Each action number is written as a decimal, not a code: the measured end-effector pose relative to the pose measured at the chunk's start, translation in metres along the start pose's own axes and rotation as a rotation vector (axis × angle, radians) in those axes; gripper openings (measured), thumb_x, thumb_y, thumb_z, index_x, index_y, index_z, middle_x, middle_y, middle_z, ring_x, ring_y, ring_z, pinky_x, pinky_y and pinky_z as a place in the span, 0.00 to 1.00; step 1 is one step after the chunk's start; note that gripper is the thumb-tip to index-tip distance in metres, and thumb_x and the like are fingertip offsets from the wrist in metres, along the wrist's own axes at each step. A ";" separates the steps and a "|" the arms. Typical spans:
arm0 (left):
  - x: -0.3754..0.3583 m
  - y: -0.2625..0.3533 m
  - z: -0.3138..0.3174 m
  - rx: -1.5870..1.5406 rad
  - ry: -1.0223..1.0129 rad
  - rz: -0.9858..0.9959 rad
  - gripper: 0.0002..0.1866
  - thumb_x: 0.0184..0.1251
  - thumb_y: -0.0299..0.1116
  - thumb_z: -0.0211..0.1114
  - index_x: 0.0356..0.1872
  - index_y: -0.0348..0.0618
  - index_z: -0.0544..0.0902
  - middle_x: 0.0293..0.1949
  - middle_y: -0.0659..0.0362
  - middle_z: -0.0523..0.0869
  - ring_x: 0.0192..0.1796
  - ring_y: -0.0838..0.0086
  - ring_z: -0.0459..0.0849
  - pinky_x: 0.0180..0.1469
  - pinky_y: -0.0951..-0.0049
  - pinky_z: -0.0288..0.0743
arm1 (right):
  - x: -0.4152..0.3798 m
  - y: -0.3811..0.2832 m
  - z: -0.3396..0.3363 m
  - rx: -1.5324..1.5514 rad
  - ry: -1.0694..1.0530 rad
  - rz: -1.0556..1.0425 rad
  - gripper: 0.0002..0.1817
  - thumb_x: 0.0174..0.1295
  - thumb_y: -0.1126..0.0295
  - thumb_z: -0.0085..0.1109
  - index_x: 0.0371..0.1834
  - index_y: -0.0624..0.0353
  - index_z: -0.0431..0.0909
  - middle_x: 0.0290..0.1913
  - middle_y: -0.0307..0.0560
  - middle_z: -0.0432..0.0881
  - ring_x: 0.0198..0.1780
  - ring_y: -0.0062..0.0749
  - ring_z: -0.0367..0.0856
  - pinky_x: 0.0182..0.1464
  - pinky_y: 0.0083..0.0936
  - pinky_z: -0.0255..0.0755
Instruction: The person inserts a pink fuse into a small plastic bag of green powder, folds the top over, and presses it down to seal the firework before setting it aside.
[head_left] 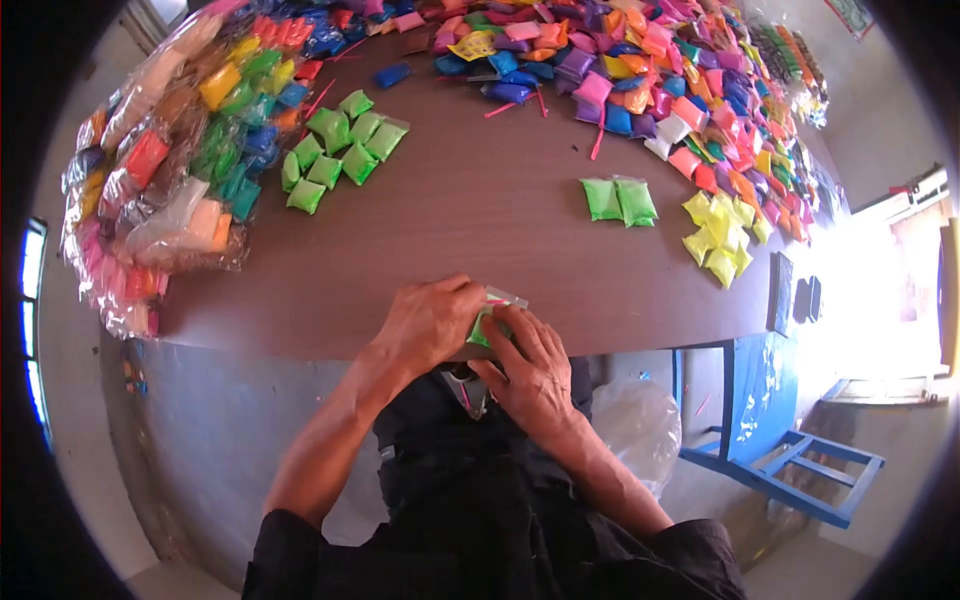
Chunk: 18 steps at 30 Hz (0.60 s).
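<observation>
Brown tabletop point(470, 230), viewed from above in a pale-walled room. Mixed-colour packets point(640, 75) are heaped along the far right corner; bagged packets point(195, 165) line the left edge. At the middle of the near edge, the left hand point(428, 315) has its fingers curled close together beside a green packet point(479, 331); whether they clamp its film cannot be told. The right hand point(537, 372) lays its fingertips on the packet, thumb spread apart from them. Step in hand, as judged: working at the packet's top end, which appears to call next for a steady right hand and a fine left pinch. The packet looks bright green and partly covered, with a transparent flap point(513, 297) and a small pink strip point(497, 301) across it.
</observation>
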<state>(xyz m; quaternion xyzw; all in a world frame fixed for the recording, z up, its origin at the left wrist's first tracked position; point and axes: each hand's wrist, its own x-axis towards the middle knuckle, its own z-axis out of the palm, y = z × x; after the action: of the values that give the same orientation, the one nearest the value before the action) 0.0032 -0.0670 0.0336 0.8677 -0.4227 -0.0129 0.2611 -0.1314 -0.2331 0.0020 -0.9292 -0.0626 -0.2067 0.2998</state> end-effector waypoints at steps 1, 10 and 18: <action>0.000 -0.005 0.000 0.017 0.021 -0.041 0.02 0.73 0.29 0.71 0.42 0.45 0.86 0.40 0.54 0.88 0.43 0.49 0.92 0.42 0.49 0.87 | 0.001 0.000 -0.001 -0.005 -0.001 -0.007 0.33 0.57 0.64 0.86 0.67 0.60 0.87 0.71 0.54 0.83 0.72 0.57 0.83 0.72 0.52 0.78; 0.007 -0.002 0.010 -0.034 0.004 0.006 0.02 0.74 0.29 0.68 0.41 0.43 0.86 0.41 0.52 0.88 0.44 0.47 0.92 0.44 0.47 0.87 | 0.002 0.000 -0.005 -0.053 -0.085 -0.035 0.31 0.66 0.61 0.80 0.71 0.60 0.85 0.74 0.56 0.81 0.75 0.56 0.80 0.73 0.53 0.76; 0.024 -0.006 0.007 -0.018 -0.041 0.083 0.03 0.75 0.30 0.67 0.42 0.45 0.87 0.42 0.53 0.89 0.45 0.47 0.92 0.45 0.48 0.87 | 0.000 0.000 -0.002 -0.074 -0.044 -0.042 0.30 0.64 0.62 0.81 0.69 0.60 0.87 0.73 0.54 0.84 0.74 0.58 0.82 0.75 0.52 0.76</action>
<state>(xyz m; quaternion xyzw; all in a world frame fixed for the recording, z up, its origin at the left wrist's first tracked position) 0.0216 -0.0848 0.0290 0.8467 -0.4634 -0.0238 0.2604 -0.1321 -0.2341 0.0030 -0.9426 -0.0809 -0.1946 0.2592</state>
